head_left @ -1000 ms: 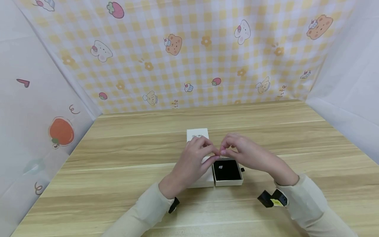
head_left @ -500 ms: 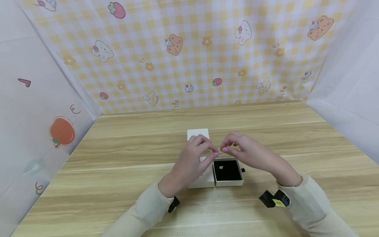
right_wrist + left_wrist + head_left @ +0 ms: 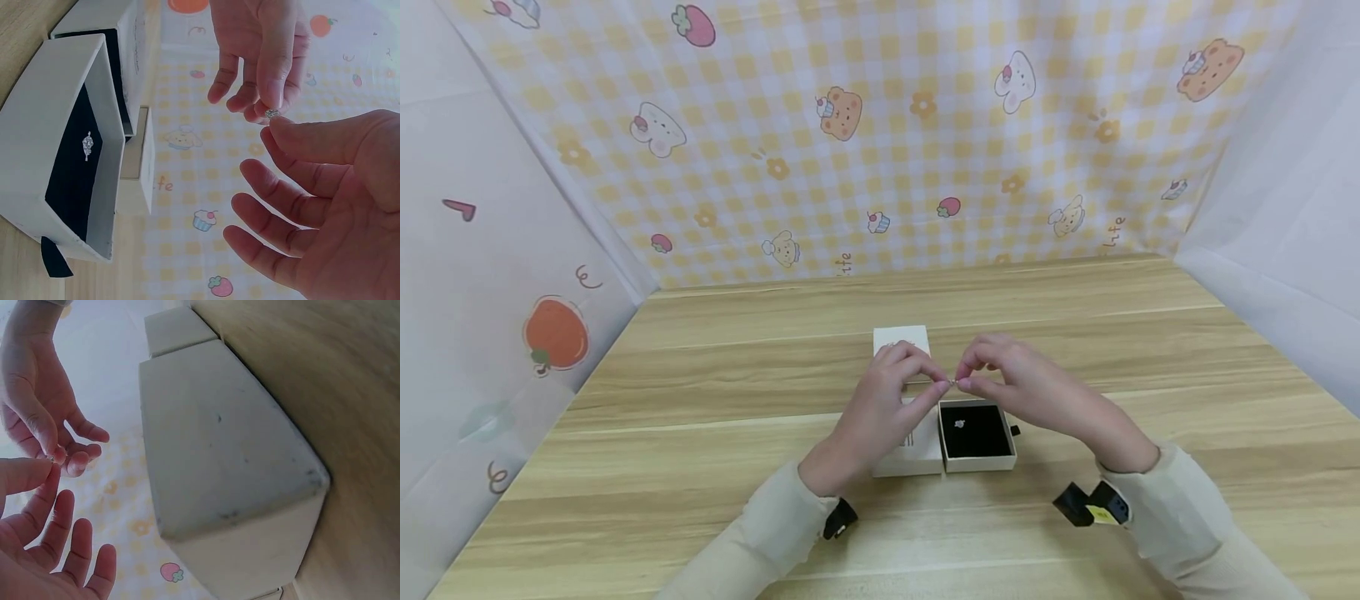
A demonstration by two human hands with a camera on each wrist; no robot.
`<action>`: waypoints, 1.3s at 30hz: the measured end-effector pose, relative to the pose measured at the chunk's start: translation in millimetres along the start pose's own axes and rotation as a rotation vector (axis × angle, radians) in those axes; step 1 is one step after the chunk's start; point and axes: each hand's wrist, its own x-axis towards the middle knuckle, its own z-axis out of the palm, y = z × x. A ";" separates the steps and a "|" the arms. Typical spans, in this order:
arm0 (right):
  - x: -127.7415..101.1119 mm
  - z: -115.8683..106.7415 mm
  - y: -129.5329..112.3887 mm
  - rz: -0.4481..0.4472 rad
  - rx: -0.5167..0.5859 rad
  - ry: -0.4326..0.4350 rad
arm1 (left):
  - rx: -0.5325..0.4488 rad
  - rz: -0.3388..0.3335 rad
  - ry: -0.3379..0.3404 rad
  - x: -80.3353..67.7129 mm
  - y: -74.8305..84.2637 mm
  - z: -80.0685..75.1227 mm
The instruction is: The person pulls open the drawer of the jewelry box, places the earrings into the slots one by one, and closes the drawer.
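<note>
My left hand (image 3: 872, 417) and right hand (image 3: 1026, 383) meet above an open jewellery box. Between their fingertips is a tiny sparkling earring (image 3: 271, 114), pinched by thumb and forefinger from both sides; its back is hidden by the fingers. The other fingers of both hands are spread loosely. Below them, the white box tray (image 3: 978, 465) has a black pad (image 3: 981, 442) with a second sparkling earring (image 3: 87, 145) set in it, towards its left side. A black pull tab (image 3: 56, 257) sticks out of the tray's right side.
A white box cover (image 3: 917, 465) stands directly left of the tray, partly under my left hand. Behind it lies a smaller white box (image 3: 898, 335) with printed lettering. The wooden table (image 3: 737, 358) ends at a checked cloth (image 3: 925, 167) at the back.
Both hands have risen slightly and shifted a little left with the earring. The fingertips drew slightly apart, then closed in again. The boxes have stayed put.
</note>
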 end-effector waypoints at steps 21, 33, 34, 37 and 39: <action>-0.6 2.2 -0.7 -0.078 -0.104 0.035 | -0.084 -0.110 -0.070 1.2 -1.4 1.6; -1.6 1.7 -0.4 -0.082 -0.121 0.034 | -0.085 -0.113 -0.074 0.4 -1.6 2.9; -1.4 1.8 -0.4 -0.077 -0.118 0.030 | -0.081 -0.113 -0.074 0.5 -1.3 2.7; -1.0 1.2 -0.5 -0.062 -0.117 0.022 | -0.071 -0.117 -0.074 0.7 0.0 1.6; -1.0 0.9 0.4 -0.062 -0.119 0.020 | -0.057 -0.115 -0.074 0.8 0.1 0.9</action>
